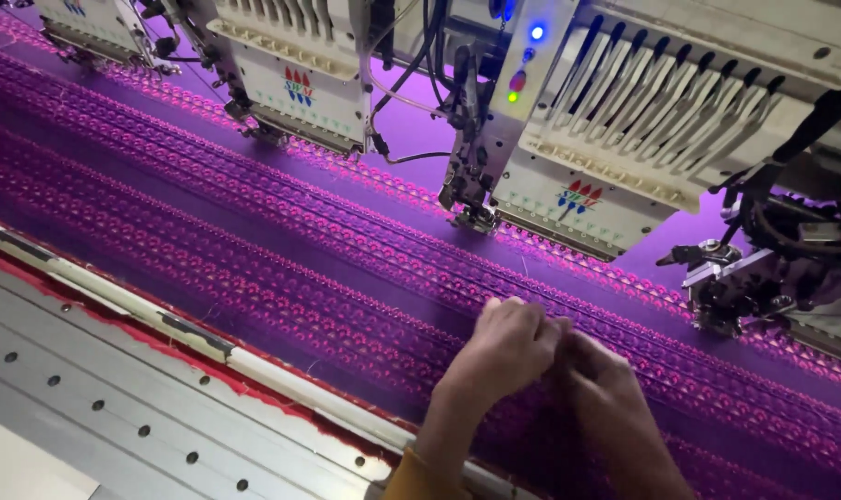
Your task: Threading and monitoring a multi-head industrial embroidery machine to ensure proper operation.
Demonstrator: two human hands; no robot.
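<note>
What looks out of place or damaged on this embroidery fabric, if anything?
Nothing obvious. The embroidered rows on the purple fabric run even and unbroken. Both hands, left hand and right hand, pinch together at one spot, hiding whatever lies under them.

A single head-worn camera looks steeply down and forward across the purple fabric (281, 241), from close above its near edge. The embroidery machine heads (578, 148) fill the frame's top, beyond the fabric; the metal table rail (115, 389) lies nearest, lower left.
</note>
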